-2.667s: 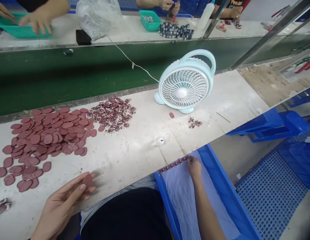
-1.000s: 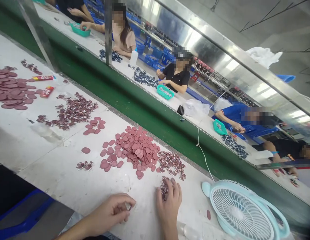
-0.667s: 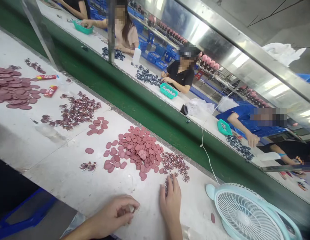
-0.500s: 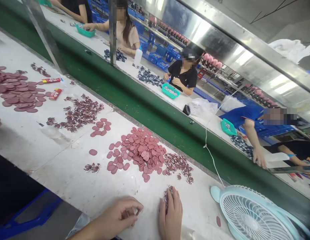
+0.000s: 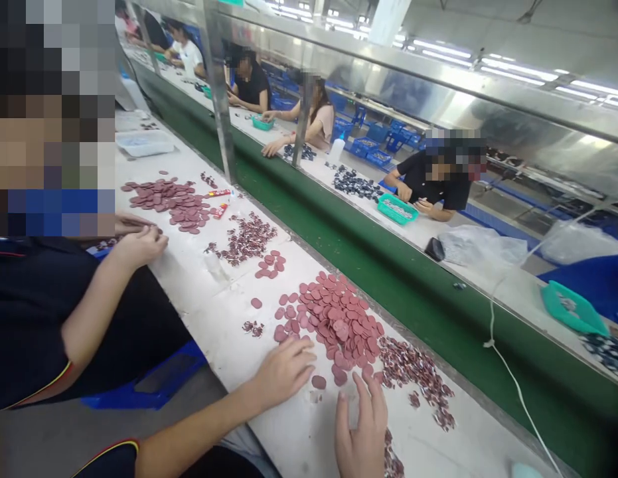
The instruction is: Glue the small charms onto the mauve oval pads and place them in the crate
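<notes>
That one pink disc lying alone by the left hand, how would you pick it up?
The pink disc lies flat on the white table, apart from the pile. Probably best to come straight down from above and pinch its thin rim at opposite edges, or slide it toward you first. The left hand is nearest.

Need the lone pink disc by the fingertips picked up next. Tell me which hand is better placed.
Left, probably. The left hand lies flat with fingertips just beside the pink disc. The right hand sits lower, its fingers pointing toward the small dark parts.

Legible text: none.
Red packets [image 5: 218, 193] on table: print too small to read.
Discs [image 5: 338, 322]: unmarked.
</notes>
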The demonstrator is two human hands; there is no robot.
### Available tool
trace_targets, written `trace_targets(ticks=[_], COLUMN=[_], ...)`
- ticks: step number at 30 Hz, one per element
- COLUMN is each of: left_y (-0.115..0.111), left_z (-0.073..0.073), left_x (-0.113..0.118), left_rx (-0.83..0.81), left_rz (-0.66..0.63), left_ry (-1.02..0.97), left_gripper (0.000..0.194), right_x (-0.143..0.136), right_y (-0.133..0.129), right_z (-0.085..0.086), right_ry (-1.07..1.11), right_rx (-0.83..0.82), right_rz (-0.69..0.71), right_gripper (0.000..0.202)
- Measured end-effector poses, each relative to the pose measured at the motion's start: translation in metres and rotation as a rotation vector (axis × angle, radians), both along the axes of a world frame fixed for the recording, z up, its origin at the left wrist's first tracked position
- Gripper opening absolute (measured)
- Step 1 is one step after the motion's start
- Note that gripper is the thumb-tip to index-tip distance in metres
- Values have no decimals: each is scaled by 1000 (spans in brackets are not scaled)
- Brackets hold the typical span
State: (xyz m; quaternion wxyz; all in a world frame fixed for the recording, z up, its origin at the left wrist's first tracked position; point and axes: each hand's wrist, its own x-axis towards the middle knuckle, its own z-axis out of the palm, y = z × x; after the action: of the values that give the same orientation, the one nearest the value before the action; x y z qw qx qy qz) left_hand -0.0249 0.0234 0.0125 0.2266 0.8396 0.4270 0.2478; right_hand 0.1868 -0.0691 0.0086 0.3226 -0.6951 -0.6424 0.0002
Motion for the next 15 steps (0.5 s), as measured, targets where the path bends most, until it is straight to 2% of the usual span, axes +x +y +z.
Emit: trace_targets(ticks=[1,3,5,6,11,13,15], left_y=[8,22,28,26,-8,-18,-14], left_z=[1,1,-3,-6,-9,-3,5], left_x=[-6,-15,-18,-18,-14,-18,-26], left_rx=[7,10,1,-5,-30,-45,-66], left_rz=[50,118,129,117,0,-65,-37], left_ry=[20,62,103,122,188,188,186], left_gripper=[32,56,79,85,84,85,80], right_x=[-5,-14,-20,-23,-26,-21,-13], right_y=[6,16,24,26,11,-4,-20], right_z=[-4,-10,-14,-14,-18,-28,-44], right_ry=[3,0,0,3,29,27,28], right_rx=[-17,-40,-45,-42,30,121,203], right_rz=[26,59,71,74,74,57,28], right_gripper=[51,53,53,53,55,51,42])
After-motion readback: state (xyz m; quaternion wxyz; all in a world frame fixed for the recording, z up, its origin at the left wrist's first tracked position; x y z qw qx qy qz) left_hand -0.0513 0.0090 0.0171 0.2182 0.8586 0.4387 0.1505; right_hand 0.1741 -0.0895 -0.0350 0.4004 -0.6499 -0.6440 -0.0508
